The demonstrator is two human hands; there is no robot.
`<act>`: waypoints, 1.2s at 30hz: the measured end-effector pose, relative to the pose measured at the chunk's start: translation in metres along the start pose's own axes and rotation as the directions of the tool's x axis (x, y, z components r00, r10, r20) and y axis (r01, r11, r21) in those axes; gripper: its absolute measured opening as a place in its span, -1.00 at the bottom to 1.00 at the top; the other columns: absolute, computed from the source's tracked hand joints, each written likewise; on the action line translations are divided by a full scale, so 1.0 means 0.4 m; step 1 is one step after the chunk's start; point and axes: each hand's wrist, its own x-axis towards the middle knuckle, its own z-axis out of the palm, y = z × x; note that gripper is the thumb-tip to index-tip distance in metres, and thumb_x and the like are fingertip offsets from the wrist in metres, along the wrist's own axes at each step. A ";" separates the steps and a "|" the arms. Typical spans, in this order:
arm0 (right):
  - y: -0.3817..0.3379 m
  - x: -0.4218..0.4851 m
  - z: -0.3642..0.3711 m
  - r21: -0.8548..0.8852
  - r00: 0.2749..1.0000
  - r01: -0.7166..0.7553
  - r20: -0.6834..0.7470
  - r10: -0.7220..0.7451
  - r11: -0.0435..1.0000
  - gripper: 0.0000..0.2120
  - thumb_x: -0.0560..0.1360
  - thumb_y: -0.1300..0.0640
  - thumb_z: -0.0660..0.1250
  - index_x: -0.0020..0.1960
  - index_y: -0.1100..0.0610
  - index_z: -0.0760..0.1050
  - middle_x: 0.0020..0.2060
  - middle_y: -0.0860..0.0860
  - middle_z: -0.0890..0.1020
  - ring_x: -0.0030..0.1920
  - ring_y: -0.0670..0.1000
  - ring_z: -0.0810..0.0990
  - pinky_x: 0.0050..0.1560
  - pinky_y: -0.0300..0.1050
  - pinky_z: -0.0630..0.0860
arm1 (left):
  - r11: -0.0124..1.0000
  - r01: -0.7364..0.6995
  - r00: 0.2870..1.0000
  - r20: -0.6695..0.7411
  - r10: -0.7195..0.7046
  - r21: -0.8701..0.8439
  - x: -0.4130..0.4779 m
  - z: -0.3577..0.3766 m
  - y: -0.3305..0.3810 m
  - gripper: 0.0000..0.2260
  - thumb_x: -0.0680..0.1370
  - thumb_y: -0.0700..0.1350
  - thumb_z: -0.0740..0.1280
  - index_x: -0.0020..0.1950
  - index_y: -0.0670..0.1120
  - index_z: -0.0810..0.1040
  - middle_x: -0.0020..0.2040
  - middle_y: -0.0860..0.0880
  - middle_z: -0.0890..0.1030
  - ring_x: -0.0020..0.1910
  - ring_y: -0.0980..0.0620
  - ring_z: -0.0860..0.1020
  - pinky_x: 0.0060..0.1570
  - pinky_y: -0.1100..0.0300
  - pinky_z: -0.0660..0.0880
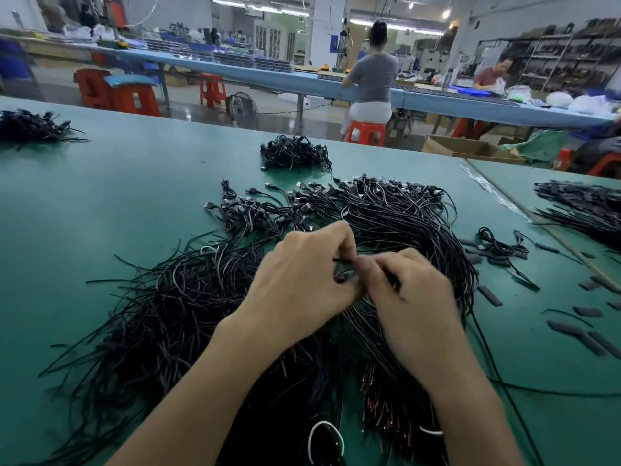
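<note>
A large heap of thin black cables (188, 307) with plug ends lies spread over the green table (111, 203). Above its middle my left hand (302, 280) and my right hand (410, 290) meet fingertip to fingertip. The curled fingers of both hands pinch a thin black cable (342, 272) between them. Its ends are hidden by my fingers. Bare reddish wire ends (386, 412) show at the near side of the heap, under my right forearm.
A smaller cable bundle (295, 153) sits farther back, another (30, 127) at the far left, and more cables (584, 210) at the right. Short black sleeve pieces (584, 334) lie scattered at the right. Two people work at a long blue bench (275, 70) behind, with red stools.
</note>
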 end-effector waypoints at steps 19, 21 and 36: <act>0.090 0.022 -0.050 0.408 0.722 -0.186 -0.561 0.406 0.894 -0.72 0.65 0.00 0.24 -0.23 -0.05 0.54 -0.46 -0.09 0.41 -0.51 -0.14 0.26 -0.43 -0.13 0.25 | 0.745 0.481 0.602 0.792 0.102 -0.462 -0.004 -0.071 -0.019 -0.52 0.58 0.25 0.23 -0.44 0.00 0.44 -0.53 0.08 0.25 -0.55 0.08 0.17 -0.47 0.23 0.12; 0.093 0.020 -0.048 0.381 0.737 -0.215 -0.540 0.406 0.899 -0.72 0.63 -0.02 0.27 -0.24 -0.06 0.56 -0.46 -0.10 0.48 -0.53 -0.08 0.36 -0.41 -0.03 0.34 | 0.585 0.514 0.597 0.751 0.281 -0.627 -0.006 -0.074 -0.021 -0.57 0.59 0.17 0.26 -0.43 0.00 0.44 -0.53 0.11 0.27 -0.56 0.11 0.16 -0.53 0.24 0.07; 0.005 -0.008 -0.036 0.208 0.880 -0.204 0.468 0.086 0.957 -0.73 0.54 -0.16 0.34 -0.22 -0.07 0.69 -0.47 0.22 0.45 -0.41 0.06 0.39 -0.28 -0.09 0.37 | 0.605 0.098 0.936 -0.134 -0.326 -0.790 0.018 0.009 -0.037 -0.73 0.70 -0.12 0.11 0.08 -0.09 0.61 -0.30 0.06 0.55 -0.34 0.12 0.54 -0.34 0.29 0.51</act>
